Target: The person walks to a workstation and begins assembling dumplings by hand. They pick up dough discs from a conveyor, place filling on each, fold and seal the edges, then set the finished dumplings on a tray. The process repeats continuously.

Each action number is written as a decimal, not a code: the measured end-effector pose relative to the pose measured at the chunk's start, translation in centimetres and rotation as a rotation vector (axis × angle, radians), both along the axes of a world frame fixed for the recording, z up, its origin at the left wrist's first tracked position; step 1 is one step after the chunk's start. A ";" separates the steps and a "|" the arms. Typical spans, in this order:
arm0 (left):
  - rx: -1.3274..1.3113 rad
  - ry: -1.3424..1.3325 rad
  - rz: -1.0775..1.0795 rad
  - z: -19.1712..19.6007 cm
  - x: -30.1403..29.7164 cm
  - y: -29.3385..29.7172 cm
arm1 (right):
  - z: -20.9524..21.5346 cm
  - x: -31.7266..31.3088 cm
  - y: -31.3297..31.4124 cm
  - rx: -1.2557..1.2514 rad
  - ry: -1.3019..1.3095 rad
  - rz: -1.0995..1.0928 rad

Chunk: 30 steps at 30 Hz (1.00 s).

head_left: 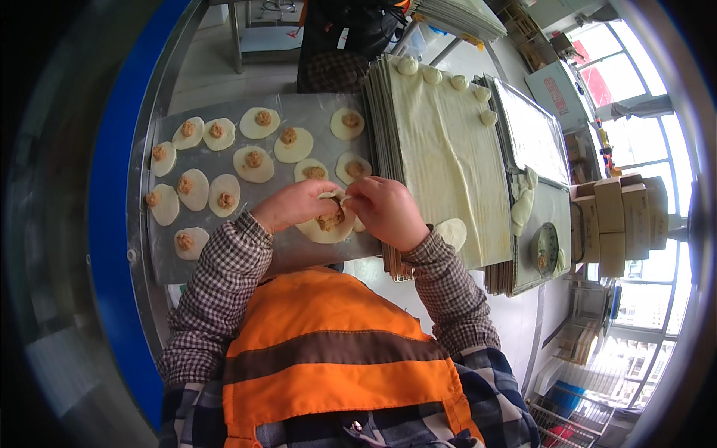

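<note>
Both hands meet over one soft, pale round of dough (326, 226) that lies on the dull metal tray (216, 257), near its front edge; a lump of coarse brown filling (329, 219) sits in its middle. The left hand (293, 204) and the right hand (386, 210) pinch the round's upper rim between closed fingers (357, 193), lifting that edge into a fold; the fingertips of the two hands touch. Across the tray lie more flat dough rounds (253, 164), each smooth and oval with a small brown mound on top, set apart from one another in loose rows. To the right stands a stack of thin trays (385, 134) covered by a creased cream cloth (441, 149); small folded dumplings (433, 75) line its far edge; one bare round (452, 233) rests at its near corner.
</note>
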State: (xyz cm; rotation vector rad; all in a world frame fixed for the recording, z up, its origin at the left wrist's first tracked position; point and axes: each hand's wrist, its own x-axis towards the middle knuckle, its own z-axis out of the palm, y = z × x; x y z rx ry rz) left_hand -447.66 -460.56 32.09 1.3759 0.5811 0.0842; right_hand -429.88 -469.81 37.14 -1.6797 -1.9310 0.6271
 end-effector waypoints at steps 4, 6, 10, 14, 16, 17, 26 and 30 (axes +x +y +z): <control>-0.018 0.033 -0.128 0.1 1.3 0.2 | -0.2 1.2 -0.8 0.002 0.268 -0.012; -0.087 -0.067 -0.100 0.1 1.6 0.0 | -0.2 1.9 -1.2 0.031 0.173 0.039; -0.369 -0.229 0.140 0.4 1.3 -1.4 | -0.3 3.1 -2.0 0.063 0.177 -0.113; -0.233 -0.187 0.308 0.8 2.2 -3.3 | -0.8 3.5 -2.5 -0.034 0.504 -0.207; -0.139 -0.153 0.324 1.0 2.9 -3.7 | -1.2 3.5 -2.6 0.000 0.526 -0.203; -0.125 -0.131 0.320 1.2 3.2 -3.8 | -1.4 3.5 -2.6 0.068 0.392 -0.179; -0.172 -0.169 0.250 1.4 2.9 -4.3 | -2.4 2.9 -2.9 0.050 0.448 -0.189; -0.152 -0.083 0.381 1.0 2.8 -4.6 | -2.3 2.2 -3.2 0.229 0.152 -0.112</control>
